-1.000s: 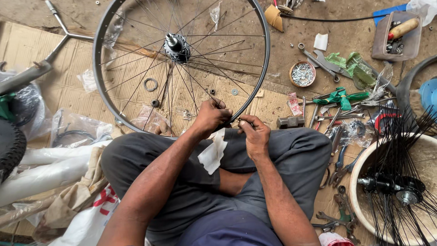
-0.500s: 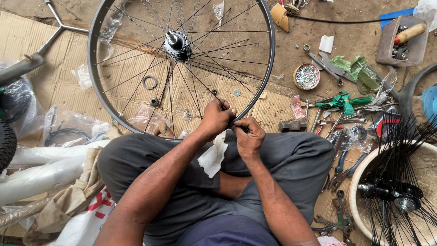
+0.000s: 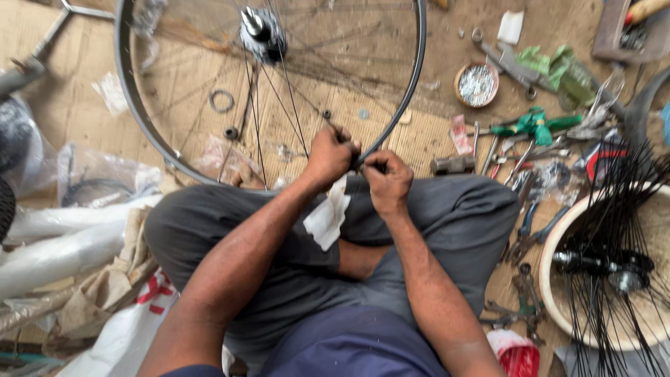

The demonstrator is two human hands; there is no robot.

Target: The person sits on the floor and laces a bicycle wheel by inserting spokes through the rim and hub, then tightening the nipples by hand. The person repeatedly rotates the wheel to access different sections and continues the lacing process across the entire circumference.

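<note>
A bicycle wheel rim (image 3: 139, 126) with thin spokes and a metal hub (image 3: 259, 28) leans against my crossed legs on the floor. My left hand (image 3: 328, 157) grips a spoke right at the rim's lower edge. Touching it, my right hand (image 3: 388, 178) pinches a small part at the same spot on the rim. What the right fingers hold is too small to make out. A white scrap of cloth or paper (image 3: 326, 215) lies on my lap under the hands.
Pliers, wrenches and green-handled tools (image 3: 534, 126) lie scattered to the right, with a small round tin of parts (image 3: 477, 84). A second wheel with loose black spokes (image 3: 614, 258) sits at lower right. Plastic bags (image 3: 91, 174) and white tubes (image 3: 56, 244) lie on the left.
The view has shifted closer and lower over the hands. Both hands stay together at the rim's lower edge, the wheel appears slightly turned.
</note>
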